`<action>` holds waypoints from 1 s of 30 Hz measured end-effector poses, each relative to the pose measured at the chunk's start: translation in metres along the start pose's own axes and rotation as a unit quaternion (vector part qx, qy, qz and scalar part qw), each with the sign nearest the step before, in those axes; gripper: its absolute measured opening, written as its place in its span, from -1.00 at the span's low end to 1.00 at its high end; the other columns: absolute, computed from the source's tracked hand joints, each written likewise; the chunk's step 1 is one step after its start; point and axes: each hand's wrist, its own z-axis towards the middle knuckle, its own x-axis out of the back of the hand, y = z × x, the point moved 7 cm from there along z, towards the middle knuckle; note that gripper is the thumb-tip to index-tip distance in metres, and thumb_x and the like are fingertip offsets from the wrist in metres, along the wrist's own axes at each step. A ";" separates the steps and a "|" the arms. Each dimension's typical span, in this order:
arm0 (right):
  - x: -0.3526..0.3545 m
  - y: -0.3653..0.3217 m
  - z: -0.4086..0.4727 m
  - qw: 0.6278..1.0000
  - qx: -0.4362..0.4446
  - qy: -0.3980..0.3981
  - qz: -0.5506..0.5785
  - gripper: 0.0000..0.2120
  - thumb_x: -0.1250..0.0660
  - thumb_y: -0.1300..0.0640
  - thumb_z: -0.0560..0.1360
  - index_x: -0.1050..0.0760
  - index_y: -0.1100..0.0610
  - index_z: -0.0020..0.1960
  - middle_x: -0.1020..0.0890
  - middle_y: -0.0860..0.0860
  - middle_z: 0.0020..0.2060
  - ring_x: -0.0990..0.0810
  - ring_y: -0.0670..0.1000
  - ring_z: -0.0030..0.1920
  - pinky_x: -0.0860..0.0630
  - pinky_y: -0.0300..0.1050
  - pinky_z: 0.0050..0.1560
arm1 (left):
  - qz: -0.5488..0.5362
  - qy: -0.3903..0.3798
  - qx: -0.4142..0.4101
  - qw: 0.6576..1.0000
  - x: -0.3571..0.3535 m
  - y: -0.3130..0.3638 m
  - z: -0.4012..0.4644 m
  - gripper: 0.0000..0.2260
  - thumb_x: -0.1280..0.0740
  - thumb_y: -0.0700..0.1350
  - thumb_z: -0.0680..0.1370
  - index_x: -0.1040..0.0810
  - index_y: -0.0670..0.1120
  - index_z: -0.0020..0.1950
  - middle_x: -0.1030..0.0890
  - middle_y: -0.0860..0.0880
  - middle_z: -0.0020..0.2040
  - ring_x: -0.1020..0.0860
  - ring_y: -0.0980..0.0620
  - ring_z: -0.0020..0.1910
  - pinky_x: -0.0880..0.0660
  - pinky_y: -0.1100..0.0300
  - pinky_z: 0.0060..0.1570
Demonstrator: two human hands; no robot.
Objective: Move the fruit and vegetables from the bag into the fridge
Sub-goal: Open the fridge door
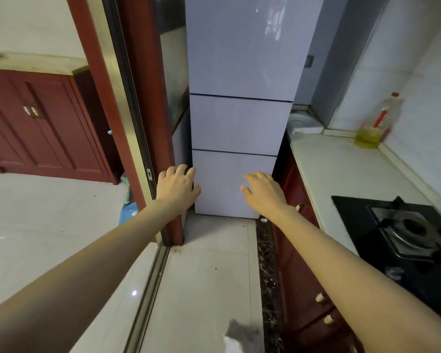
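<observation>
A pale, glossy three-door fridge (239, 72) stands straight ahead, and all its doors are closed. Both my arms reach out toward its lowest door (224, 182). My left hand (177, 184) is at that door's left edge, with its fingers curled over the edge. My right hand (264, 191) hovers in front of the door's right part, fingers loose and holding nothing. No bag, fruit or vegetables are in view.
A red door frame (148, 123) with a sliding track flanks the fridge on the left. A white counter (341, 169) on the right carries an oil bottle (374, 126) and a black gas hob (405, 235). Red cabinets (298, 250) sit below it.
</observation>
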 end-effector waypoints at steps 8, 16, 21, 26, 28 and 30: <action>-0.005 0.047 0.156 0.999 0.034 0.000 0.002 -0.59 -0.12 0.01 0.60 -0.34 0.18 0.38 -0.45 0.13 0.29 -0.31 0.16 0.34 -0.37 0.05 0.24 | -0.004 -0.007 0.024 1.000 -0.017 0.002 0.150 -0.53 -0.14 0.08 0.58 -0.23 -0.05 0.45 -0.32 -0.09 0.42 -0.32 -0.15 0.36 -0.30 -0.06 0.29; 0.015 0.061 0.303 0.997 0.072 0.029 -0.008 -0.60 -0.12 0.02 0.59 -0.38 0.20 0.34 -0.46 0.15 0.26 -0.33 0.18 0.31 -0.36 0.06 0.23 | -0.004 0.020 0.064 0.998 -0.009 -0.008 0.280 -0.52 -0.13 0.08 0.58 -0.21 -0.05 0.46 -0.27 -0.10 0.45 -0.26 -0.16 0.40 -0.25 -0.06 0.33; -0.016 0.059 0.364 0.995 0.097 0.012 -0.011 -0.60 -0.14 0.02 0.59 -0.38 0.19 0.34 -0.47 0.16 0.25 -0.32 0.18 0.31 -0.36 0.05 0.23 | 0.034 0.023 0.065 0.997 -0.021 -0.028 0.334 -0.53 -0.12 0.09 0.58 -0.22 -0.03 0.46 -0.28 -0.09 0.43 -0.26 -0.15 0.39 -0.23 -0.08 0.33; -0.011 0.045 0.439 0.993 0.105 0.047 -0.026 -0.62 -0.14 0.03 0.58 -0.40 0.22 0.30 -0.47 0.17 0.21 -0.33 0.18 0.29 -0.36 0.03 0.20 | 0.042 0.067 0.074 0.994 -0.010 -0.067 0.396 -0.56 -0.12 0.06 0.57 -0.26 -0.03 0.44 -0.31 -0.08 0.40 -0.27 -0.14 0.36 -0.23 -0.09 0.33; -0.004 0.036 0.467 0.991 0.114 0.063 -0.029 -0.62 -0.13 0.03 0.58 -0.41 0.23 0.29 -0.47 0.17 0.21 -0.33 0.19 0.28 -0.36 0.03 0.21 | 0.042 0.074 0.070 0.994 -0.006 -0.077 0.417 -0.56 -0.12 0.06 0.57 -0.27 -0.03 0.43 -0.33 -0.08 0.38 -0.30 -0.15 0.33 -0.25 -0.08 0.31; 0.005 0.027 0.492 0.989 0.124 0.082 -0.023 -0.62 -0.14 0.05 0.59 -0.41 0.23 0.30 -0.47 0.16 0.22 -0.34 0.18 0.28 -0.36 0.04 0.21 | 0.046 0.077 0.066 0.994 -0.001 -0.084 0.437 -0.58 -0.12 0.06 0.57 -0.28 -0.04 0.41 -0.36 -0.09 0.35 -0.33 -0.16 0.30 -0.28 -0.08 0.28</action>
